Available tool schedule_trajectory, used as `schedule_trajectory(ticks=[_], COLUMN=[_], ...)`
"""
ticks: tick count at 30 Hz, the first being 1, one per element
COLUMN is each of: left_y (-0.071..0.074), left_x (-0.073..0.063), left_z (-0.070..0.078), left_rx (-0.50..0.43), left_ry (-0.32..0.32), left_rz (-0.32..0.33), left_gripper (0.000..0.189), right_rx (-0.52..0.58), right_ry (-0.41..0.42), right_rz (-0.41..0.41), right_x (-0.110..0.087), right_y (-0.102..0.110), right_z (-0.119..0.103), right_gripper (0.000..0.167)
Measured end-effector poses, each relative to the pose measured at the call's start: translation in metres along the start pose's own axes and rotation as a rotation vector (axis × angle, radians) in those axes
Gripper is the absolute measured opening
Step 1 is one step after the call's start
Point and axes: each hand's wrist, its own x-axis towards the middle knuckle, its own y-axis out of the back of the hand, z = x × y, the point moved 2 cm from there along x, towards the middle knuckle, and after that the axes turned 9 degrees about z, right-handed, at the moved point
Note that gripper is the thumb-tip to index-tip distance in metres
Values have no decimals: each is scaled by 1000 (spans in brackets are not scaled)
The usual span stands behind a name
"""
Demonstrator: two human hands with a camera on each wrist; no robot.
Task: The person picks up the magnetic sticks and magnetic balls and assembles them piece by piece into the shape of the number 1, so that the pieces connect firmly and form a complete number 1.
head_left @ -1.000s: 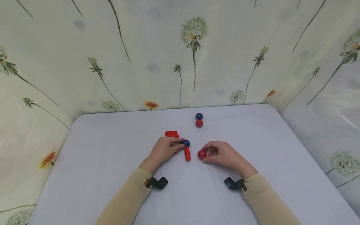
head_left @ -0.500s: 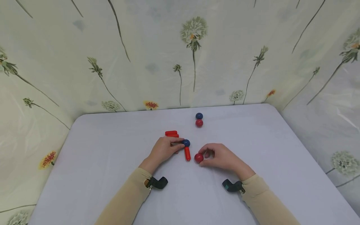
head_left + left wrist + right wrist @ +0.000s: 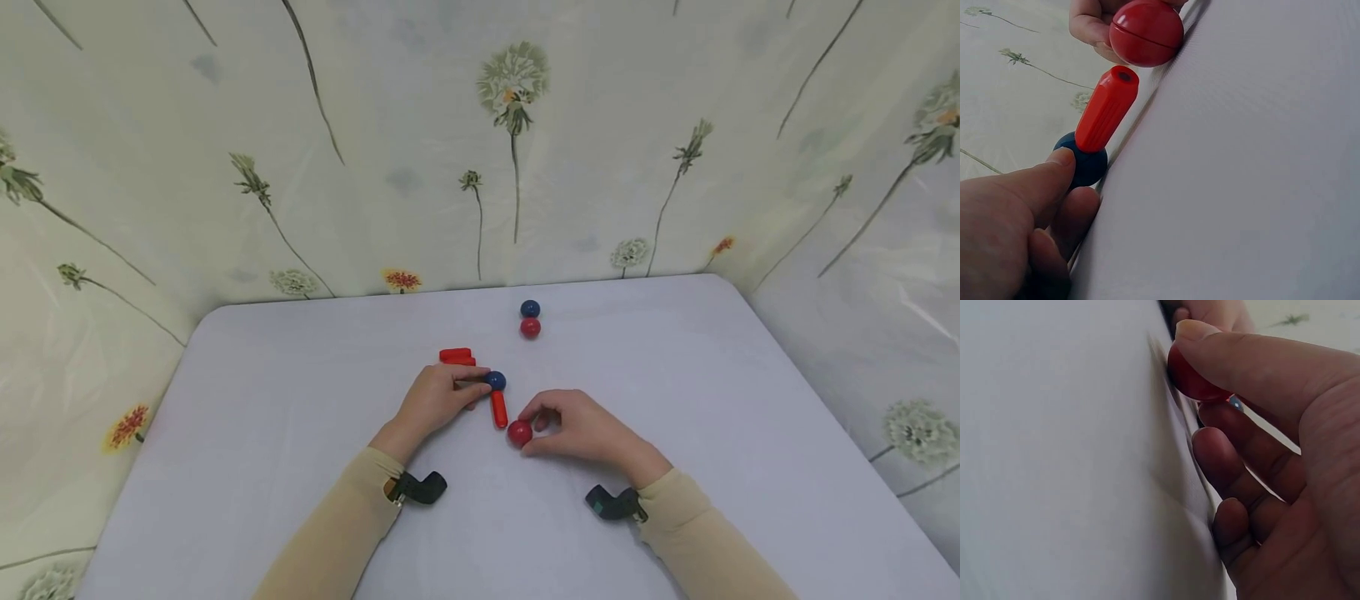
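My left hand (image 3: 438,400) pinches a dark blue ball (image 3: 496,381) between thumb and fingers. A red ribbed rod (image 3: 1107,111) stands out from that ball toward me, and a dark hole shows in its free end in the left wrist view. My right hand (image 3: 581,429) pinches a glossy red ball (image 3: 520,433) with a seam around its middle. This ball is close beside the rod's free end, a small gap between them in the left wrist view. In the right wrist view the thumb covers part of the red ball (image 3: 1196,378).
Behind my left hand lie two more red rods (image 3: 456,355), side by side. Farther back, another blue ball (image 3: 530,309) and another red ball (image 3: 530,327) sit together. The white table (image 3: 300,358) ends at a flower-patterned curtain (image 3: 405,208).
My right hand has brought the red ball left and toward me, from right of the rod to near its free end. My left hand keeps its grip on the blue ball in place.
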Motion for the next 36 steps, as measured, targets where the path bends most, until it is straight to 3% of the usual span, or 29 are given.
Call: schedule_trajectory(ticks=[36], left_y=[0], left_x=[0], left_z=[0], left_rx=[-2], left_ry=[-23], left_rz=[-3], left_gripper=[33], right_rx=[-14], right_ry=[121], right_rz=[39], right_x=[-2], right_y=[-12], right_z=[-7], right_gripper=[37])
